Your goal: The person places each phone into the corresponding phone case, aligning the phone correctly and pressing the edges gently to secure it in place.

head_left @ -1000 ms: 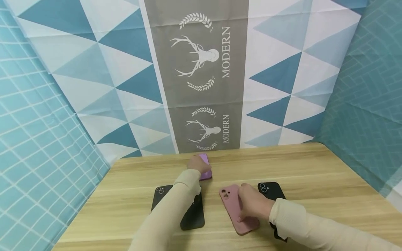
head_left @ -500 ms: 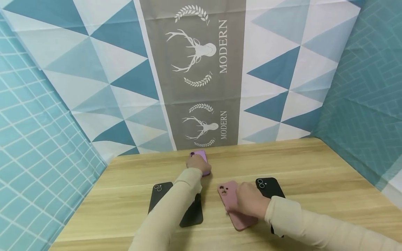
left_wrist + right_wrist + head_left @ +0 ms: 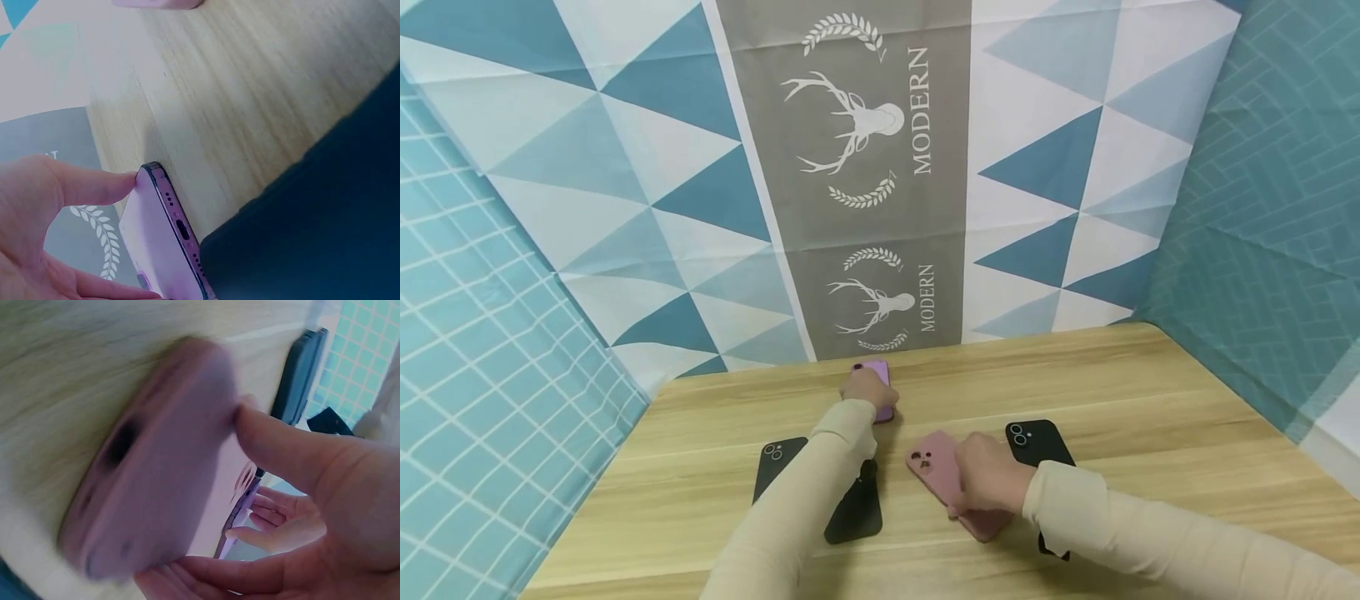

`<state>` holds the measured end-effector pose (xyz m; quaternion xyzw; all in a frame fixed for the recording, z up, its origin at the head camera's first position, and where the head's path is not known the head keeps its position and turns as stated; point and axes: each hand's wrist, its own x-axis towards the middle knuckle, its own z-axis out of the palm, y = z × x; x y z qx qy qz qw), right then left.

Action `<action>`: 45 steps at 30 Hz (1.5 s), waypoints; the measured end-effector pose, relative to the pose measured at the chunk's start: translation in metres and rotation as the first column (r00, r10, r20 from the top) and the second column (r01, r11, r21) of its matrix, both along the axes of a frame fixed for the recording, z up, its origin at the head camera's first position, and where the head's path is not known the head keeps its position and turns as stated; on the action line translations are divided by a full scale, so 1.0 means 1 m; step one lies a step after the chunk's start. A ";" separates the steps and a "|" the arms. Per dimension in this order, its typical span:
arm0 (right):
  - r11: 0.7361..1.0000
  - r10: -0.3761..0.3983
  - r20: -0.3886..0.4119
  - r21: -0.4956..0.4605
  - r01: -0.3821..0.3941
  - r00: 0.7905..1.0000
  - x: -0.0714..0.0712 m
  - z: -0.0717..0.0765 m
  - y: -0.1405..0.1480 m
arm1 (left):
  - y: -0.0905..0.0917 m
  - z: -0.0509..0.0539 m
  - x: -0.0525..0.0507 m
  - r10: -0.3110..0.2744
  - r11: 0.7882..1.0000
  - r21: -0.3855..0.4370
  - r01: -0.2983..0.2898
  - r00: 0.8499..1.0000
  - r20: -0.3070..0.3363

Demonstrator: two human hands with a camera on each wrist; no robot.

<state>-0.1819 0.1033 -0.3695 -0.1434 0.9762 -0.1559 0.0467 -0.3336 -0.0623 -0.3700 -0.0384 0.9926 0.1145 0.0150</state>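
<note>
At the far side of the table, my left hand holds a purple phone lying near the back edge. Thumb and fingers grip its two long sides, and its port end shows in the left wrist view. Closer in, my right hand grips a pink phone case across its width, thumb on one side and fingers on the other. Its camera cutouts face up; whether a phone is inside I cannot tell. In the right wrist view the pink case looks slightly tilted off the wood.
A dark grey phone and a black phone lie at the left, partly under my left sleeve. Another black phone lies right of the pink case, partly hidden by my right wrist. Patterned cloth hangs behind the wooden table.
My right hand has turned the pink case so its camera end points more to the left. My left hand stays on the purple phone. The head view has shifted slightly.
</note>
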 end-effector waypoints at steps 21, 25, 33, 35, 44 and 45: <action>0.994 -0.014 0.062 -0.107 0.020 0.998 -0.009 0.002 0.001 | -0.006 -0.002 0.002 0.146 0.961 0.239 -0.137 0.989 -0.017; 0.988 -0.010 0.066 -0.154 0.020 0.998 -0.010 0.001 0.003 | -0.010 -0.001 0.000 0.160 0.949 0.273 -0.155 0.987 0.005; 0.979 -0.015 0.067 -0.200 0.028 0.998 -0.012 0.007 0.009 | -0.031 0.000 -0.010 0.176 0.906 0.393 -0.158 0.984 -0.009; 0.979 0.001 0.053 -0.206 0.010 0.999 -0.013 0.010 0.010 | -0.037 0.001 -0.011 0.190 0.872 0.459 -0.169 0.982 -0.001; 0.968 0.064 0.014 -0.244 -0.059 0.998 -0.021 0.023 0.025 | -0.058 -0.001 -0.016 0.158 0.674 0.707 -0.213 0.977 0.143; 0.966 0.069 0.015 -0.253 -0.063 0.998 -0.021 0.024 0.026 | -0.060 0.000 -0.015 0.146 0.641 0.735 -0.220 0.976 0.164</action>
